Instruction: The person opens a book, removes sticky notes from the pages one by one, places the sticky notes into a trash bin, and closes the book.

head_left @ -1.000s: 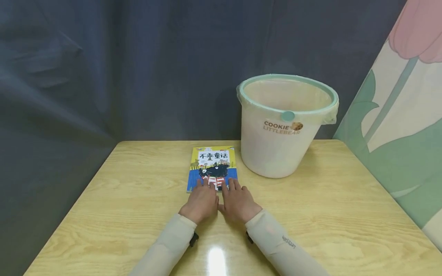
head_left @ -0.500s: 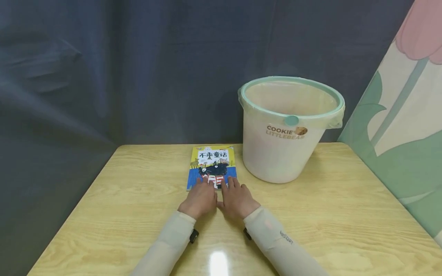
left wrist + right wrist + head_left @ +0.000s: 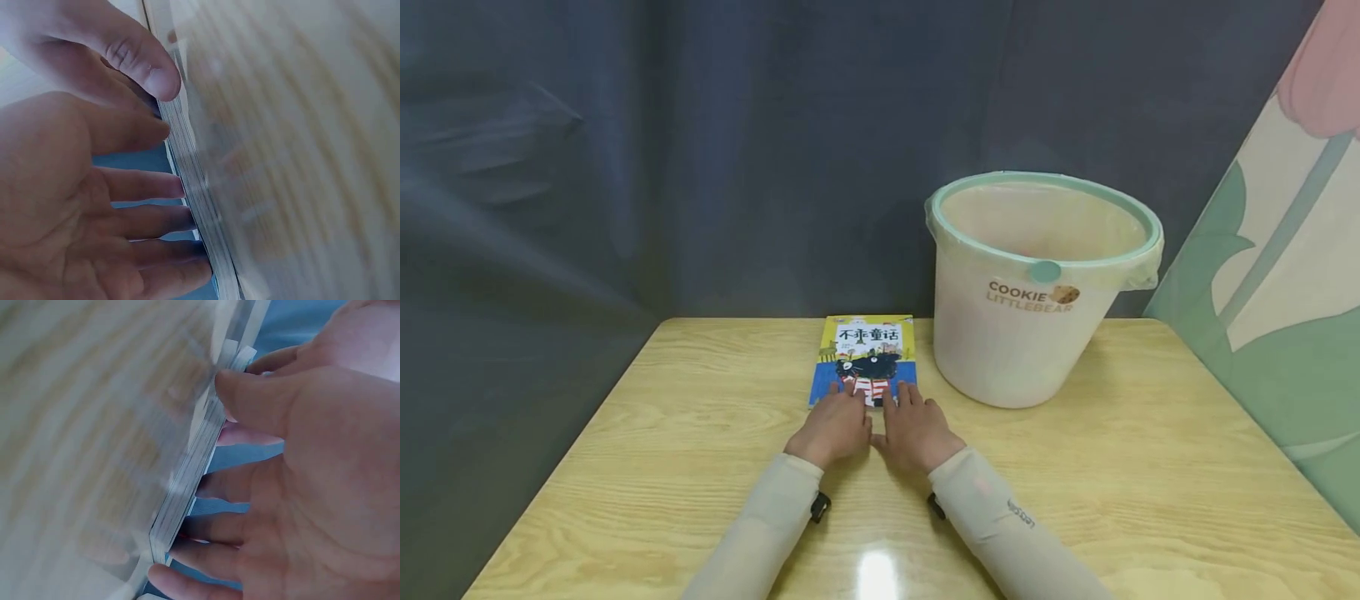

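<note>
A picture book with a yellow and blue cover, a black animal and Chinese lettering lies cover up near the table's back edge. My left hand and right hand are side by side at its near edge, fingers stretched forward. In the left wrist view, the fingertips of the left hand press against the pale page edges. The right wrist view has the right hand with straight fingertips along the same page edges. Both thumbs rest close together at the middle.
A tall white bucket with a mint rim and a clear bag liner stands right of the book. The light wood table reflects light. Dark fabric hangs behind, and a tulip-patterned wall is at the right.
Pushed by both hands, the book has slid away from me, its far edge reaching the table's back edge. The head view has shifted slightly; the bucket keeps its place on the table.
</note>
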Tool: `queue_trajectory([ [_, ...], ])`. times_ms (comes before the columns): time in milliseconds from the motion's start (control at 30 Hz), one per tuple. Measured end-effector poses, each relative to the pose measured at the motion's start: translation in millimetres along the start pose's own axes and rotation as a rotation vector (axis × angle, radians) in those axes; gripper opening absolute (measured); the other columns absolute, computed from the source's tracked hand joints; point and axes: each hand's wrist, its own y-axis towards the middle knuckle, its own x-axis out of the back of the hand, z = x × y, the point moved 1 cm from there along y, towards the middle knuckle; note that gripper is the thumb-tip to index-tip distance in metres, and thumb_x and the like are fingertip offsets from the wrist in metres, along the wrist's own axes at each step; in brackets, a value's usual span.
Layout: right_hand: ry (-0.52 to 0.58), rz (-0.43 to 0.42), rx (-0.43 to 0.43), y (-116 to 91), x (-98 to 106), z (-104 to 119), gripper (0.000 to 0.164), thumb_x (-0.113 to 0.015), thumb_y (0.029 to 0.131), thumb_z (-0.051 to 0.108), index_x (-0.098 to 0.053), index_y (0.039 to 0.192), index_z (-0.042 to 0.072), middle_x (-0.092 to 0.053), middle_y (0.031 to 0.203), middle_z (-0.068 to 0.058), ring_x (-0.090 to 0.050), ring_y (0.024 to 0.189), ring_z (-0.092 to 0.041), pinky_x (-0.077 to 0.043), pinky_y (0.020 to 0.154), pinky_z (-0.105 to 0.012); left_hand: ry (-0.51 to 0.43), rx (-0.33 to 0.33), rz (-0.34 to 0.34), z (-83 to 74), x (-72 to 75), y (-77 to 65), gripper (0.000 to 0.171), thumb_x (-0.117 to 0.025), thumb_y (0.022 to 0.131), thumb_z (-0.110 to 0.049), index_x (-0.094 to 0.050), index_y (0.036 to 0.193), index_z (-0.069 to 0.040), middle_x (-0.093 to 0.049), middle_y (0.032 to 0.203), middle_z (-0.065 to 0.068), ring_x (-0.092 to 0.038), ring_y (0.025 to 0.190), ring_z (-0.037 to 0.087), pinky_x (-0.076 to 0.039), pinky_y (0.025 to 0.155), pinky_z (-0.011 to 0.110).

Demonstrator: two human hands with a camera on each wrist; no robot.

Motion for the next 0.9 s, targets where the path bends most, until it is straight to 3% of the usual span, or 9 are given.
queue_trajectory([
  [267, 0.086, -0.074, 0.044, 0, -2, -4, 0.070, -0.045, 0.093, 0.049, -0.027, 0.148, 0.008, -0.032, 0.149, -0.023, -0.029, 0.134, -0.037, -0.038, 0.103, -0.054, 0.008, 0.025, 0.046, 2.5, -4.0, 3.8, 0.056, -0.050, 0.092, -0.025, -0.041, 0.134, 0.011, -0.035, 0.144, 0.032, -0.027, 0.129, 0.050, -0.030, 0.110, 0.053],
  [600, -0.031, -0.162, 0.142, -23, -3, -17, 0.061, -0.051, 0.091, 0.046, -0.046, 0.137, 0.005, -0.041, 0.145, -0.018, -0.034, 0.132, -0.033, -0.040, 0.102, -0.051, 0.026, 0.044, 0.050, 12.0, -6.5, 5.5, 0.053, -0.048, 0.094, -0.029, -0.042, 0.140, -0.005, -0.031, 0.151, 0.019, -0.021, 0.135, 0.044, -0.031, 0.109, 0.053],
  [733, -0.086, -0.224, 0.204, -44, -9, -25, 0.055, -0.052, 0.091, 0.045, -0.052, 0.131, 0.007, -0.048, 0.140, -0.015, -0.039, 0.128, -0.032, -0.042, 0.100, -0.048, 0.051, -0.006, 0.005, 8.5, -9.8, -7.3, 0.049, -0.047, 0.094, -0.028, -0.045, 0.139, -0.009, -0.035, 0.149, 0.018, -0.020, 0.135, 0.045, -0.029, 0.109, 0.056],
  [900, -0.060, -0.218, 0.273, -77, -18, -35, 0.052, -0.049, 0.093, 0.043, -0.050, 0.133, 0.011, -0.049, 0.140, -0.012, -0.038, 0.129, -0.032, -0.041, 0.101, -0.050, 0.127, -0.158, -0.041, -11.3, -16.9, -35.9, 0.045, -0.050, 0.093, -0.030, -0.051, 0.134, -0.012, -0.041, 0.146, 0.015, -0.024, 0.134, 0.044, -0.034, 0.106, 0.058],
])
